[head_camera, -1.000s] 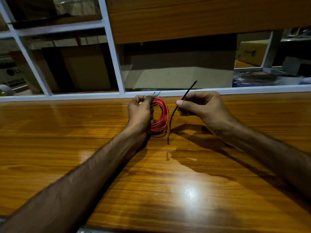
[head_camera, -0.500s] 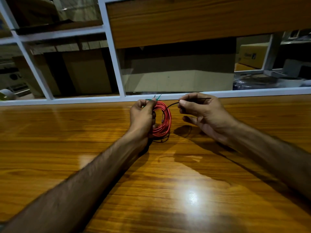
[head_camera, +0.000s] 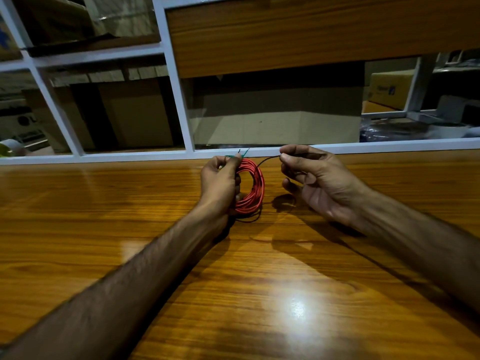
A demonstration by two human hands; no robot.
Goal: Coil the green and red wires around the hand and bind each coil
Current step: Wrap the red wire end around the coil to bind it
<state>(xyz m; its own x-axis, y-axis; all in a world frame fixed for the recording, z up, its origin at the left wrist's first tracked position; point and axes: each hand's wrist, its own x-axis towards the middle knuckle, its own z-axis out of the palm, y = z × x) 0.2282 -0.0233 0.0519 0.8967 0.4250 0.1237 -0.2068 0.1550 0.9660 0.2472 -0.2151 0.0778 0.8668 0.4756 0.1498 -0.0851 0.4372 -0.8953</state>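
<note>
- Gripped in the left hand [head_camera: 220,181] is the red wire coil [head_camera: 251,189], held upright with its lower edge at or just above the table [head_camera: 104,216]; thumb and fingers are closed over its upper left side, where short green ends [head_camera: 245,152] stick up
- a thin black tie [head_camera: 267,160] is pinched at one end by the right hand [head_camera: 317,178], thumb against forefinger, the other fingers loose; it is seen running down across the coil and looping beneath it
- the pinch could be lost if the tie is pulled hard, since so little of it is held; the loop would then fall slack
- turns could spring apart if the left grip is eased before the tie is drawn tight
- a tie that catches only the outer turns would leave the rest unbound
- whether a separate green coil exists cannot be told; only those ends are seen
</note>
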